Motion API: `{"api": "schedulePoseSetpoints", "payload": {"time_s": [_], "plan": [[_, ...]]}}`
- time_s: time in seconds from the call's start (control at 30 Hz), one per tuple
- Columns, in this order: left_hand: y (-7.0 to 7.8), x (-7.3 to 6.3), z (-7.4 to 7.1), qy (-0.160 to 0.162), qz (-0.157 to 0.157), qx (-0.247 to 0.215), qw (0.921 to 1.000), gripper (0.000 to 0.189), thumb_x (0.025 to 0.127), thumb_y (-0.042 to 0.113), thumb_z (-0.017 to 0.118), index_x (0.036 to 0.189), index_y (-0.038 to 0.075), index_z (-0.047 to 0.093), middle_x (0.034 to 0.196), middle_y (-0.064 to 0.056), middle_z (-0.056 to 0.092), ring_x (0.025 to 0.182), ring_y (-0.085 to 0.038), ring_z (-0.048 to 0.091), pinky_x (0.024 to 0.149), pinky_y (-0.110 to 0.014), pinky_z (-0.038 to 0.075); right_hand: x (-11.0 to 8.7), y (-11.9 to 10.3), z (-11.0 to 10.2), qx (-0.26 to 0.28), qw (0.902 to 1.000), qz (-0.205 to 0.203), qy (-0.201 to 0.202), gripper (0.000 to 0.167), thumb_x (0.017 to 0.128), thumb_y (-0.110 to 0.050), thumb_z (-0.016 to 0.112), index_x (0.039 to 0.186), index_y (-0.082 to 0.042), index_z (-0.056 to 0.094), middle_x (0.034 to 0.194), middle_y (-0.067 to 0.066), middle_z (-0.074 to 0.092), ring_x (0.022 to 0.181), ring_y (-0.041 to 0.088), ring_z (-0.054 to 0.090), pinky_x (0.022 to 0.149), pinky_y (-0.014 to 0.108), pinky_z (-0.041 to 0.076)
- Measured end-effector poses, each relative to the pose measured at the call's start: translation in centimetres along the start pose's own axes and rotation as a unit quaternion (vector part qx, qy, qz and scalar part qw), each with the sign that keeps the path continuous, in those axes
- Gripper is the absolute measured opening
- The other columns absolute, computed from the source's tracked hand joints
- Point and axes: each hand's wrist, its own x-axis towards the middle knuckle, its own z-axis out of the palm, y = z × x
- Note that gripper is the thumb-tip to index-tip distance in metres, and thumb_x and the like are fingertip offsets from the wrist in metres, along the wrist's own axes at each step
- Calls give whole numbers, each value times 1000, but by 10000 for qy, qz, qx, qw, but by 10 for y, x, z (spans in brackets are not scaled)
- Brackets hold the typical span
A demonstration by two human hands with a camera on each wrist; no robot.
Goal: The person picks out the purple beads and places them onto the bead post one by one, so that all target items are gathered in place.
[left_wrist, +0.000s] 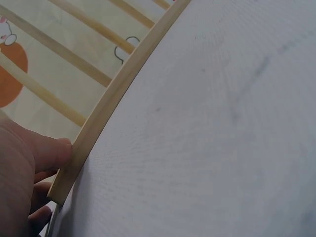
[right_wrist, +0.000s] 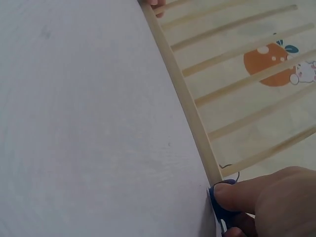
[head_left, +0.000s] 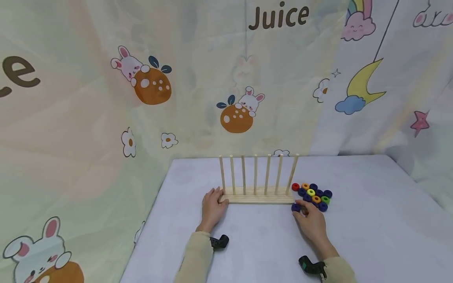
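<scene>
A wooden peg rack (head_left: pixel 260 199), a flat base with several upright dowels, stands toward the back of the table. My left hand (head_left: pixel 212 207) grips the base's left end; in the left wrist view the thumb (left_wrist: pixel 52 153) lies along its front edge and the other fingers are partly hidden behind the end. At the opposite end, my right hand (head_left: pixel 312 222) pinches a dark blue ring (head_left: pixel 295 207) between thumb and fingers. Close up in the right wrist view, that blue ring (right_wrist: pixel 222 200) sits right by the base's corner, partly covered by the thumb. All the dowels are bare.
Beside the rack's right end lies a cluster of small rings: a red ring (head_left: pixel 295 187), orange ones, a yellow ring (head_left: pixel 310 192), a green ring (head_left: pixel 325 200) and several dark blue ones. A white cloth covers the table (head_left: pixel 255 243); a printed curtain (head_left: pixel 198 78) hangs behind.
</scene>
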Motion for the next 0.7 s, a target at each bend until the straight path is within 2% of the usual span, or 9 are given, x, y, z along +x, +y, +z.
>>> {"api": "schedulePoseSetpoints", "payload": {"time_s": [0.17, 0.3, 0.57, 0.7], "plan": [[-2, 0, 1, -74, 37, 110, 9999, 44, 86, 19, 71, 126, 0, 64, 140, -15, 54, 135, -37, 42, 116, -52, 22, -2, -1, -1, 9, 10000, 29, -89, 43, 89, -13, 68, 130, -3, 60, 117, 19, 62, 97, 31, 56, 81, 43, 47], [0, 1, 4, -139, 8, 94, 9999, 44, 86, 19, 71, 126, 1, 63, 141, -15, 54, 136, -37, 41, 116, -52, 21, -4, -1, -5, 30, 9999, 41, -93, 41, 88, -15, 69, 126, -1, 61, 117, 20, 62, 99, 32, 57, 84, 46, 48], [3, -1, 1, -166, -37, 35, 9998, 44, 88, 20, 70, 128, 2, 63, 142, -14, 52, 137, -36, 40, 117, -51, 20, -2, -6, -6, 416, 9988, 211, -114, 41, 88, -23, 71, 125, -6, 63, 104, 13, 64, 89, 25, 54, 71, 31, 44], [2, -1, 0, -154, -11, 28, 9999, 44, 88, 19, 70, 127, 2, 63, 142, -15, 53, 137, -37, 40, 117, -53, 20, 0, -8, -5, 605, 9977, 285, -101, 40, 89, -23, 71, 126, -9, 64, 104, 11, 66, 89, 23, 55, 71, 27, 45]]}}
